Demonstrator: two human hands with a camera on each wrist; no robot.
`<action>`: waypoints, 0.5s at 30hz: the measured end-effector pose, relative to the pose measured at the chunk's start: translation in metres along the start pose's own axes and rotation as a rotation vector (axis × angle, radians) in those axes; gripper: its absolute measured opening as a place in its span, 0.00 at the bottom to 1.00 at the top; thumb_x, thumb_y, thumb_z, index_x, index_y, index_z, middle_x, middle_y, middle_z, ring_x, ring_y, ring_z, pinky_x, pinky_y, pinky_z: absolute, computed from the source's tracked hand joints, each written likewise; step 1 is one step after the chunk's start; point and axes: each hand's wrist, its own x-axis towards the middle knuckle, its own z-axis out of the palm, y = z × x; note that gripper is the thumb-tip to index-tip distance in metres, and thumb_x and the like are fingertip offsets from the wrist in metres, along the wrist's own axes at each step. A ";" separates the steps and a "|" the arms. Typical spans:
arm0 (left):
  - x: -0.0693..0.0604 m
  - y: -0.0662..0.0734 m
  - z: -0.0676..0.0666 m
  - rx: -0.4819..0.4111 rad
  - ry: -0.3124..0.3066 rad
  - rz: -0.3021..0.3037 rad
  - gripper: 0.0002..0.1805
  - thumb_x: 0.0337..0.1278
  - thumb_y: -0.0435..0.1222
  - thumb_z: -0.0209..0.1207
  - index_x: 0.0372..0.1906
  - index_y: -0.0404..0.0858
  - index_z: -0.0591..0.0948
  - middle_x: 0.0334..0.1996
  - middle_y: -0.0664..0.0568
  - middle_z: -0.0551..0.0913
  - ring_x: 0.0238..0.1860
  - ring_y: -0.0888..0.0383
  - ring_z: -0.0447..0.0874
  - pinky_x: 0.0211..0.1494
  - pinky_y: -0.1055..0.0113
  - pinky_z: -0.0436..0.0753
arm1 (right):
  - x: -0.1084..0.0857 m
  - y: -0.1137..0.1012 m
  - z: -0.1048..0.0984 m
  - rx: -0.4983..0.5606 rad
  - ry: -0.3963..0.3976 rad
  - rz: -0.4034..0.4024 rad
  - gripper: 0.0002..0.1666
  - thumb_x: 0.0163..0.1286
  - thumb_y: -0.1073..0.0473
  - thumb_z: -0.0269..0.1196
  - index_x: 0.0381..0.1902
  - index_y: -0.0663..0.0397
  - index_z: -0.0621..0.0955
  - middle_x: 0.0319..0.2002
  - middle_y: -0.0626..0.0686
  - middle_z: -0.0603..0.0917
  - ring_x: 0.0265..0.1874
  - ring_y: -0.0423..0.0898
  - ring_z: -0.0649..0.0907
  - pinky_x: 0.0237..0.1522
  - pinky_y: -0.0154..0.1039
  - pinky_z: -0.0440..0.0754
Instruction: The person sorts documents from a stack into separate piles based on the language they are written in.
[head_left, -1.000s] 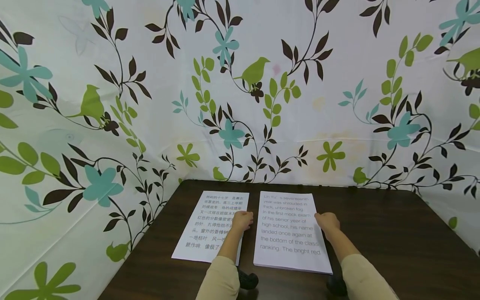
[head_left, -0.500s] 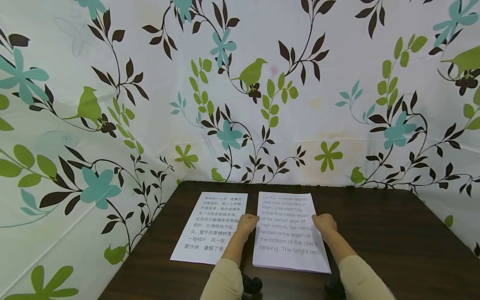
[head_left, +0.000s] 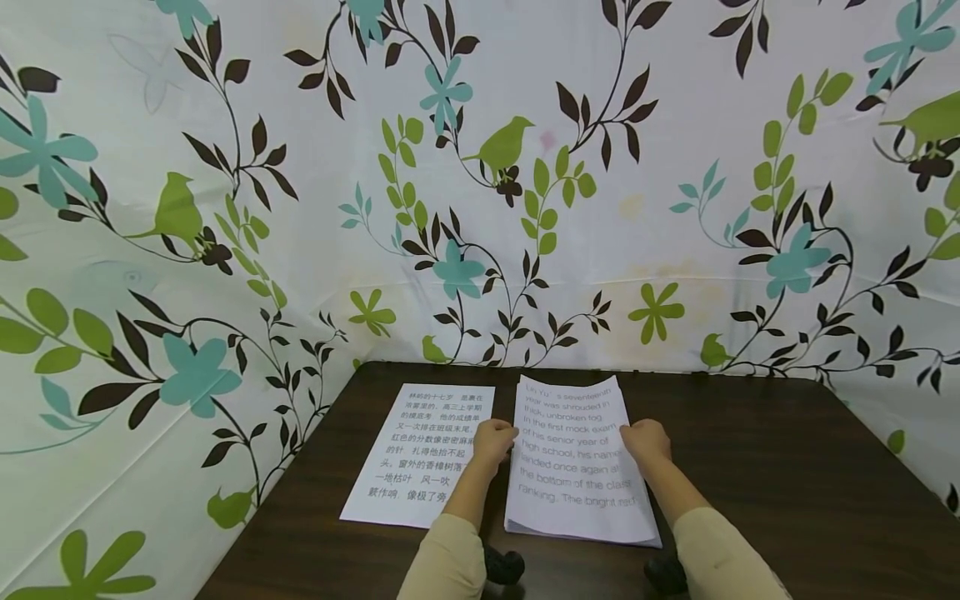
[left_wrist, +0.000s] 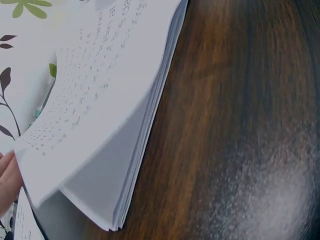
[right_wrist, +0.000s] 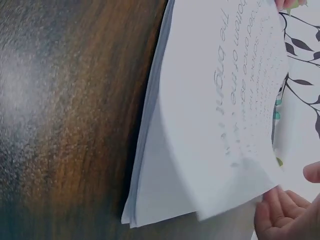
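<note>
A printed sheet in English [head_left: 570, 467] curves upward on top of a paper stack [left_wrist: 117, 220]. My left hand [head_left: 493, 443] grips its left edge; in the left wrist view only a few fingers [left_wrist: 7, 181] show against the paper. At the opposite edge my right hand [head_left: 648, 445] holds the sheet. The right wrist view has that hand [right_wrist: 290, 216] with its fingers at the paper's edge and its thumb visible apart from them. Beneath the raised sheet [right_wrist: 220, 125], the other sheets lie on the table.
A sheet printed in Chinese [head_left: 420, 450] lies flat left of the stack, its right side partly behind my left hand. Both rest on a dark wooden table [head_left: 787, 467]. A patterned white cloth [head_left: 300, 250] hangs behind. Dark rounded objects [head_left: 504, 567] show near the wrists.
My left hand has moved right from over the Chinese sheet to the stack's left edge. The stack's top sheet, flat before, now bends and lifts between both hands.
</note>
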 end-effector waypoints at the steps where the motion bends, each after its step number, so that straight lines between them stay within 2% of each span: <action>1: 0.000 0.000 0.000 -0.043 0.004 -0.013 0.16 0.44 0.30 0.56 0.39 0.23 0.74 0.31 0.42 0.75 0.33 0.48 0.76 0.33 0.58 0.78 | -0.007 -0.005 -0.004 0.028 0.011 -0.002 0.19 0.58 0.60 0.49 0.39 0.75 0.72 0.34 0.67 0.73 0.28 0.56 0.74 0.28 0.45 0.73; 4: -0.001 -0.001 0.002 -0.113 0.004 -0.038 0.18 0.42 0.26 0.55 0.42 0.21 0.71 0.32 0.40 0.74 0.34 0.46 0.77 0.31 0.60 0.78 | -0.018 -0.010 -0.010 0.080 0.045 0.003 0.17 0.56 0.65 0.49 0.38 0.76 0.72 0.34 0.69 0.73 0.31 0.58 0.74 0.24 0.42 0.74; 7: -0.003 -0.003 0.002 -0.115 0.003 -0.047 0.17 0.40 0.23 0.54 0.41 0.19 0.72 0.30 0.40 0.75 0.31 0.47 0.78 0.30 0.62 0.79 | -0.020 -0.007 -0.009 0.149 0.071 0.046 0.14 0.54 0.67 0.50 0.33 0.76 0.74 0.31 0.68 0.74 0.28 0.57 0.74 0.20 0.39 0.74; 11: -0.004 -0.009 0.003 -0.036 0.016 -0.037 0.11 0.38 0.23 0.54 0.34 0.21 0.76 0.26 0.43 0.76 0.25 0.52 0.78 0.26 0.65 0.78 | -0.019 -0.002 -0.006 0.202 0.076 0.101 0.12 0.53 0.68 0.52 0.31 0.75 0.76 0.30 0.67 0.75 0.27 0.56 0.75 0.19 0.38 0.73; 15: -0.006 -0.017 0.005 0.029 0.023 -0.037 0.07 0.38 0.24 0.55 0.28 0.25 0.79 0.23 0.46 0.76 0.22 0.56 0.77 0.23 0.66 0.78 | -0.019 0.003 -0.006 0.158 0.068 0.093 0.11 0.52 0.67 0.53 0.30 0.75 0.76 0.26 0.65 0.75 0.24 0.54 0.75 0.17 0.37 0.72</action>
